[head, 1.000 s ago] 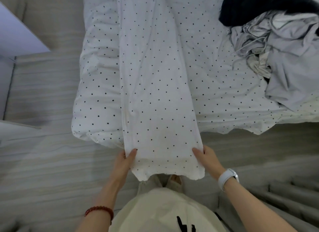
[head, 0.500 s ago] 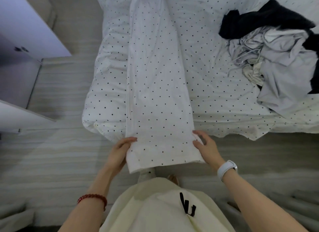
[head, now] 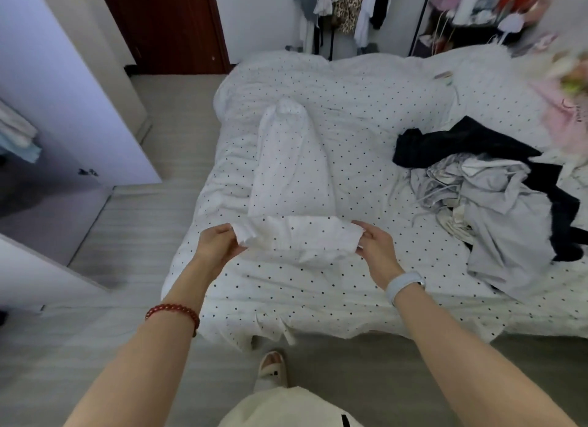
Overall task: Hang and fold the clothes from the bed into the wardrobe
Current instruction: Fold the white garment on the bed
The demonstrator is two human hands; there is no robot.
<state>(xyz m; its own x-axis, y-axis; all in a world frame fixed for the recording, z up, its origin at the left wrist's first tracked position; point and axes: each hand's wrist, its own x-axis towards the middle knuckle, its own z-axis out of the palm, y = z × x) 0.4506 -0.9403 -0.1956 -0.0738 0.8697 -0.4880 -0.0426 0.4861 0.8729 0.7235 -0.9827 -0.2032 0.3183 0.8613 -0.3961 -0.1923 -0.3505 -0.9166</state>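
Bedroom light falls on a dotted bed. Fingers of the left hand and right hand pinch the near hem of the dotted trousers, now lifted from the bed's edge and carried forward for a first fold. Unfolded clothes wait alongside. No writing is legible.

Soft, matt, dotted cloth is seen in the garment and the bed cover. The door looks like dark, smooth wood; the bracelet shows glossy red beads.
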